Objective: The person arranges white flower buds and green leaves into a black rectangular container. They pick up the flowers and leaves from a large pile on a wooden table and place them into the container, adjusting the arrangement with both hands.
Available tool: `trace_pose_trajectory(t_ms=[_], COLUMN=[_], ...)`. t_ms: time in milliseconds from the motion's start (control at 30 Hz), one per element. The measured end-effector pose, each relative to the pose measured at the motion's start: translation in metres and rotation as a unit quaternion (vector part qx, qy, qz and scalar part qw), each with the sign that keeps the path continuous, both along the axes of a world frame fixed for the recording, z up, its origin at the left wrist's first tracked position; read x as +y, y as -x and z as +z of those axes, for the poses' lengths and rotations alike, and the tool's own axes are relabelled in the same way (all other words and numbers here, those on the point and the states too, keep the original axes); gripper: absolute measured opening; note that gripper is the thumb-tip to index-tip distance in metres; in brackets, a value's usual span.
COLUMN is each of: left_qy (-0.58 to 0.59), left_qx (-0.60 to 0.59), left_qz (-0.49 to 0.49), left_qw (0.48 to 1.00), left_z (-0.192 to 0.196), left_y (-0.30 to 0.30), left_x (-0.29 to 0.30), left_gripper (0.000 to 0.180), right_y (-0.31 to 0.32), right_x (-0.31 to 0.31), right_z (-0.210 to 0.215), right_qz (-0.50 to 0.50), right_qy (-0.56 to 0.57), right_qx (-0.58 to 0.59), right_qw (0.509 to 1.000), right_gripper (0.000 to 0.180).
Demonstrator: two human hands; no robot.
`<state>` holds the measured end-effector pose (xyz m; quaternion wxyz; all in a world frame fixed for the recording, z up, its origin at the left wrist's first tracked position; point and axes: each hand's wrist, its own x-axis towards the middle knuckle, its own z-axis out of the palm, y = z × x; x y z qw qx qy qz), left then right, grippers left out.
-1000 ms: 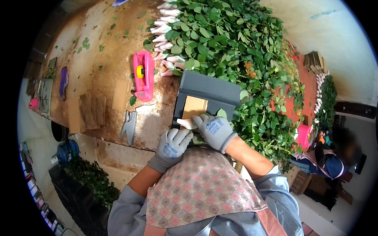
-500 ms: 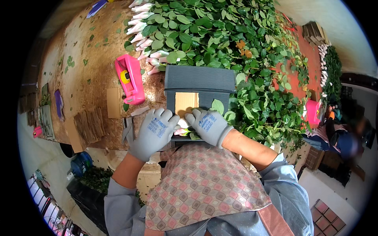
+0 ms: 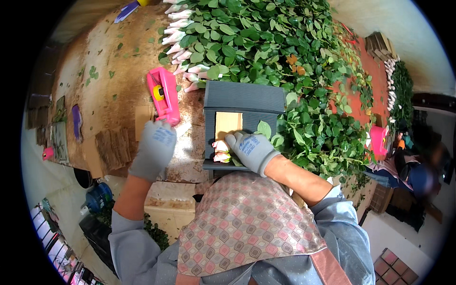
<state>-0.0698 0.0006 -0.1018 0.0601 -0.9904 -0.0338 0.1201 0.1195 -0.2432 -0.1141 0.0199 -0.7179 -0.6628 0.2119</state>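
Note:
My gloved right hand [image 3: 249,149] is closed over the pale pink roses [image 3: 221,151] on the black ribbed stand [image 3: 244,97]. Its fingertips press beside the blooms, at the lower end of a tan cardboard strip [image 3: 228,124]. My gloved left hand [image 3: 156,147] is at the near end of a pink tape dispenser [image 3: 164,97] holding a yellow roll. The left fingers reach down there, and their tips are too hidden to show whether they grip anything. A cardboard piece [image 3: 142,116] lies partly behind this hand.
Leafy rose stems [image 3: 266,47] cover the table beyond and right of the stand, with wrapped blooms [image 3: 178,35] along their left edge. Stacked cardboard [image 3: 114,149] lies at the left. Another person [image 3: 413,168] is at the far right, near a second pink dispenser [image 3: 378,138].
My left hand has left the roses and moved left to the tape dispenser, covering a grey metal tool seen earlier. My right hand has stayed on the roses.

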Motion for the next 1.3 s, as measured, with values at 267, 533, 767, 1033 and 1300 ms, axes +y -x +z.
trace_pose_trajectory(t_ms=[267, 533, 767, 1033, 1300], left_qy=[0.176, 0.167, 0.214, 0.208, 0.243], left_qx=[-0.130, -0.199, -0.196, -0.183, -0.170], left_qz=[-0.081, -0.055, -0.057, -0.003, 0.012], left_qw=[0.972, 0.964, 0.955, 0.961, 0.955], left_z=[-0.006, -0.023, -0.017, -0.021, -0.024], left_y=[-0.005, 0.001, -0.010, -0.007, -0.009], left_x=[-0.123, -0.130, -0.117, -0.127, -0.127], left_gripper=[0.033, 0.040, 0.040, 0.034, 0.039], right_y=[0.010, -0.001, -0.025, -0.186, -0.304], right_x=[0.009, 0.002, 0.010, 0.140, 0.229], right_z=[0.013, 0.005, 0.013, 0.045, -0.025], right_qz=[0.001, 0.016, 0.039, -0.188, -0.335], right_qy=[0.024, 0.019, 0.060, -0.240, -0.026], right_qx=[-0.007, 0.005, 0.101, 0.231, -0.083], right_qw=[1.000, 1.000, 0.992, 0.924, 0.938], right_gripper=[0.018, 0.016, 0.026, 0.022, 0.039])
